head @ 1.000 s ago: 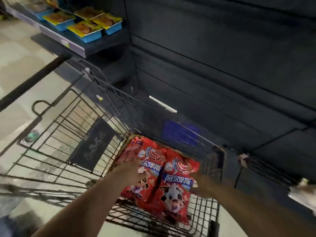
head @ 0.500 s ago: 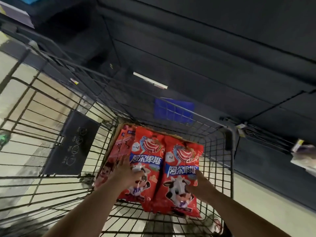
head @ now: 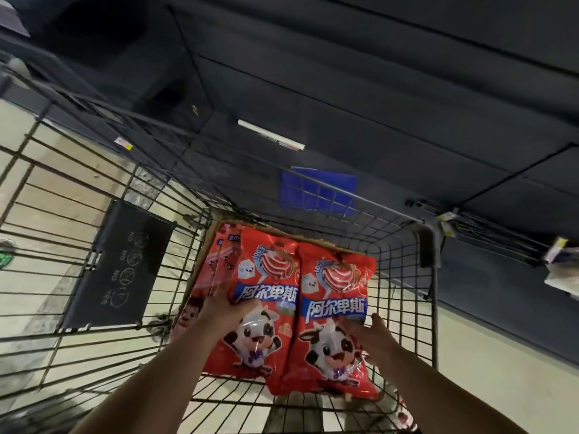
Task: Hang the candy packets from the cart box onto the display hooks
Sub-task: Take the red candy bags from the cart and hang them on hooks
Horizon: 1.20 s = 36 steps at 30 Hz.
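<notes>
Two red candy packets with a cartoon cow lie side by side on top of a cardboard box (head: pixel 216 228) inside the wire cart (head: pixel 429 277). My left hand (head: pixel 224 310) grips the left edge of the left packet (head: pixel 263 296), thumb on its face. The right edge of the right packet (head: pixel 335 311) is held by my right hand (head: pixel 374 338), fingers curled onto the cow print. More red packets (head: pixel 219 261) stand in the box to the left. Display hooks (head: pixel 488 233) stick out from the dark panel at the right.
A dark shelf wall (head: pixel 376 89) rises behind the cart, with a white price strip (head: pixel 271 134) and a blue sign (head: pixel 319 191). A black flap with symbols (head: pixel 122 270) hangs on the cart's left side. One pale packet (head: pixel 564 274) hangs at the far right.
The view has tilted down and closer over the cart. Both hands have settled onto the two packets' edges, and the packets have lifted slightly toward me.
</notes>
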Tool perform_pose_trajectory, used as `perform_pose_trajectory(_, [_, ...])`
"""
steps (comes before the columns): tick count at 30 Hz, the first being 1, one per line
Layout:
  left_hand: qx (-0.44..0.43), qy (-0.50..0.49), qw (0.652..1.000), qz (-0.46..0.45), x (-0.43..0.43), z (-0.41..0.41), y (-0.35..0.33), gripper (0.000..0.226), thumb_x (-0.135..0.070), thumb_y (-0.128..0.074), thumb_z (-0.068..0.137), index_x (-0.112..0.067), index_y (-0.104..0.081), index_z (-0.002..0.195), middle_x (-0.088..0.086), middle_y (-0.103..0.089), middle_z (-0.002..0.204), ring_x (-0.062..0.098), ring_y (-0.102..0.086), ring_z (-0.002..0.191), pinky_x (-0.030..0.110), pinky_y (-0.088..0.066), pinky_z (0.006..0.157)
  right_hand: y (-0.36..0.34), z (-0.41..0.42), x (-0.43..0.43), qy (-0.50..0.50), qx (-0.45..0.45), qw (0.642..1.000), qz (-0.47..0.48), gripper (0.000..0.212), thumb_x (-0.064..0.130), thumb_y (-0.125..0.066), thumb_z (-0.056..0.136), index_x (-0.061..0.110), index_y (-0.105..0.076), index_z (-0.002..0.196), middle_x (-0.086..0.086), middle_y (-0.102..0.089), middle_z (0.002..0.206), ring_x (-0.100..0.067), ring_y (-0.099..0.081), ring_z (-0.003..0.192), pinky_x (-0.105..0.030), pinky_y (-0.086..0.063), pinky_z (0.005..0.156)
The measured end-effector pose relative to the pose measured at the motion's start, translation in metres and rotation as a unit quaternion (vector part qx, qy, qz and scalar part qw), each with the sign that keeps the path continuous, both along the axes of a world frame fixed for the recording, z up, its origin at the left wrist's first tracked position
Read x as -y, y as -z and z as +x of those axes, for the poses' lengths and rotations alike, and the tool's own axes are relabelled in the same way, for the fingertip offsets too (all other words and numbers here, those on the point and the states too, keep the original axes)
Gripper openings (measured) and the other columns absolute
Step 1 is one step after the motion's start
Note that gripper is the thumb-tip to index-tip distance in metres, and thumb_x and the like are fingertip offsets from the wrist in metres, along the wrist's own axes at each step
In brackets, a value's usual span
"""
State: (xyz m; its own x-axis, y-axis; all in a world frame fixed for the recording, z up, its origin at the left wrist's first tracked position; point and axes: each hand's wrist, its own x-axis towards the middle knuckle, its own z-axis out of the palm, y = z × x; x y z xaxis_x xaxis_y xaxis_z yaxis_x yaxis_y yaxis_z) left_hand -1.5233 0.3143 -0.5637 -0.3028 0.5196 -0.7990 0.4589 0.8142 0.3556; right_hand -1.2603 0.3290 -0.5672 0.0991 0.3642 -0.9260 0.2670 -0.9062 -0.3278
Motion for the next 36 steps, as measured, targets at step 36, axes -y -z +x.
perform_pose_trajectory(36, [0.21,0.01,0.948,0.24,-0.013,0.104,-0.145,0.027,-0.025,-0.08,0.077,-0.032,-0.068,0.1,-0.01,-0.074,0.087,0.012,-0.067,0.09,0.027,-0.047,0.074,-0.166,0.119,0.034,0.156,-0.039,0.944,0.287,0.031,0.008,-0.077,0.077,0.009,-0.06,0.103,-0.01,-0.074,0.095,-0.028,-0.072,0.086,-0.04,-0.057,0.078])
